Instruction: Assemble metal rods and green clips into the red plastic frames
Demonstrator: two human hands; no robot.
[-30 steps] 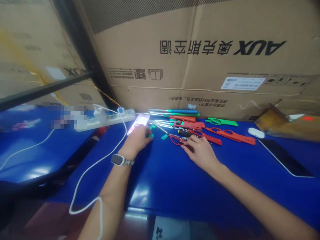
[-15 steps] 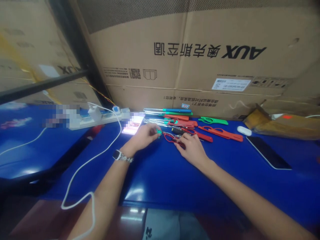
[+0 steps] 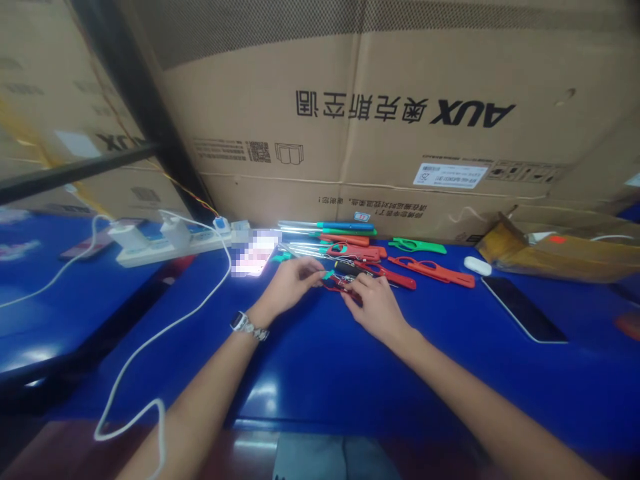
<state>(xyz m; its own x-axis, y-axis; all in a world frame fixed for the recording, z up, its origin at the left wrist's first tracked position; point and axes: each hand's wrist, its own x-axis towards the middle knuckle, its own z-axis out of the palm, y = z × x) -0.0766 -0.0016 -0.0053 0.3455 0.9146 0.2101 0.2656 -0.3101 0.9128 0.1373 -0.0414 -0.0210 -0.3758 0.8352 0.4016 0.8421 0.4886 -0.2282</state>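
Note:
My left hand (image 3: 299, 279) pinches a small green plastic piece (image 3: 329, 275) at the near end of a red plastic casing. My right hand (image 3: 373, 300) has its fingers closed on that red lighter casing (image 3: 332, 287), mostly covering it. Thin wires show between the two hands. Just behind my fingertips are a screwdriver with a black and yellow handle (image 3: 345, 268) and another red casing (image 3: 400, 276). Farther back lie several long-necked lighters with metal tubes, among them a blue one (image 3: 350, 226) and an orange-red one (image 3: 357, 251).
Right of the lighters are a green casing half (image 3: 417, 245) and an orange-red one (image 3: 433, 270). A white earbud case (image 3: 477, 266), a dark phone (image 3: 523, 310) and a lit phone (image 3: 257, 257) lie around. A white cable (image 3: 150, 340) runs from the power strip (image 3: 150, 250). Cartons (image 3: 375, 147) stand behind.
The green piece in my left hand has moved right and slightly down, onto or against the red casing. My hands are closer together. The whole view has shifted a little.

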